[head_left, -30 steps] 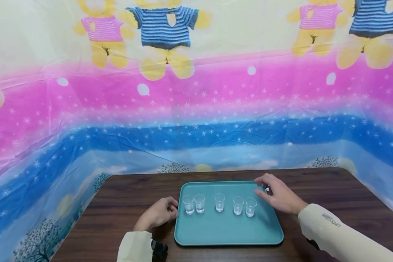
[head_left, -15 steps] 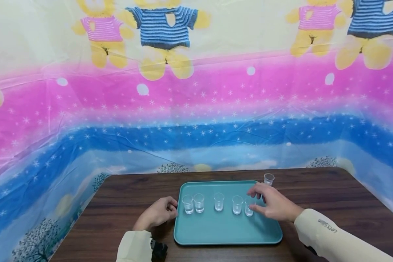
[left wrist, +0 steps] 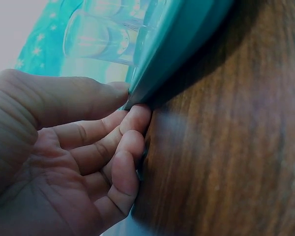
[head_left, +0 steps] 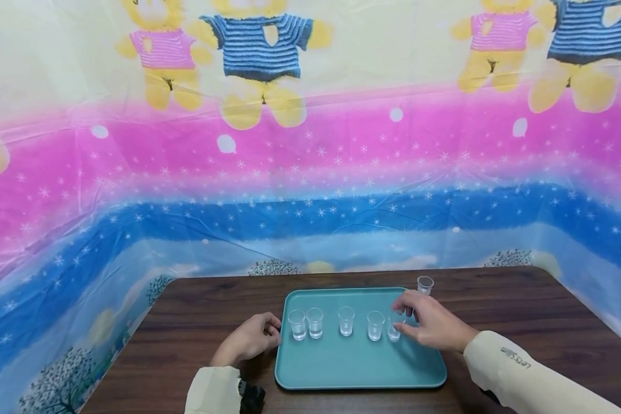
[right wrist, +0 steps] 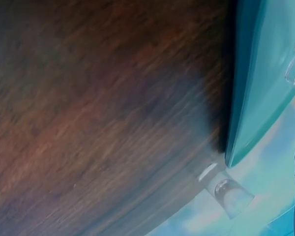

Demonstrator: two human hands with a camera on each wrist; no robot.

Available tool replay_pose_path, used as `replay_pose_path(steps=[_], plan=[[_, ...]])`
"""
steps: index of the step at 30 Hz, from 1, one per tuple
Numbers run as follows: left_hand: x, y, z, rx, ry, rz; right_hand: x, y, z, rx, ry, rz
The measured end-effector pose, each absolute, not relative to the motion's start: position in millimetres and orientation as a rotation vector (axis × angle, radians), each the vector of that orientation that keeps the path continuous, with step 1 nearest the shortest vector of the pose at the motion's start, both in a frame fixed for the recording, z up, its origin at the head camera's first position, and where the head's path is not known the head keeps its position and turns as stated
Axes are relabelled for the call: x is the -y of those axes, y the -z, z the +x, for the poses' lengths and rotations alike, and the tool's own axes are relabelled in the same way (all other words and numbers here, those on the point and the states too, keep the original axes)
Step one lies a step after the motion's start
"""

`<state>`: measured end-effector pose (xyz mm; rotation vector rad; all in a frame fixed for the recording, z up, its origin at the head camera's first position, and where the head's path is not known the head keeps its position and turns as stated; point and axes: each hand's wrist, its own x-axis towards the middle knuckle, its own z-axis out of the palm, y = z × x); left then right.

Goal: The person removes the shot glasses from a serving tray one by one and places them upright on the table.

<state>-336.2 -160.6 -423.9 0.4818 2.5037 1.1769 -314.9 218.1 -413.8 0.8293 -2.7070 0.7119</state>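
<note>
While the tray [head_left: 362, 368] is pinched at its edge by the left hand [head_left: 250, 336], a glass [head_left: 391, 333] is spanned by the half-open right hand [head_left: 428, 323].
Whether that glass, on the tray's right side, is gripped cannot be told.

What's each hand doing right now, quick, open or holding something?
Left hand: closed, pinching the tray by its edge.
Right hand: at the rightmost glass on the tray; can't tell whether its grip is closed.
</note>
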Motion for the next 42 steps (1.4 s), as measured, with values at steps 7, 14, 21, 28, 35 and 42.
replay_pose_path(steps=[7, 14, 21, 28, 35, 42], plan=[[162.8, 425.8, -337.1, -2.485, -1.194, 0.477, -226.4, 411.3, -319.3, 2.653, -0.689, 0.755], [164.0, 426.3, -336.7, -2.495, -1.193, 0.478, -248.1, 414.3, -328.2, 2.592, -0.668, 0.636], [164.6, 427.2, -337.7, -2.491, -1.202, 0.476, -274.0, 423.2, -334.4, 2.592, -0.632, 0.495], [164.8, 428.7, -339.2, -2.494, -1.190, 0.479, -285.1, 433.1, -339.4, 2.602, -0.616, 0.423], [163.6, 428.8, -339.8, -2.499, -1.198, 0.480, -287.0, 438.0, -341.6, 2.639, -0.644, 0.391], [162.7, 426.3, -342.6, -2.505, -1.194, 0.499, -288.6, 438.6, -344.4, 2.634, -0.645, 0.382]])
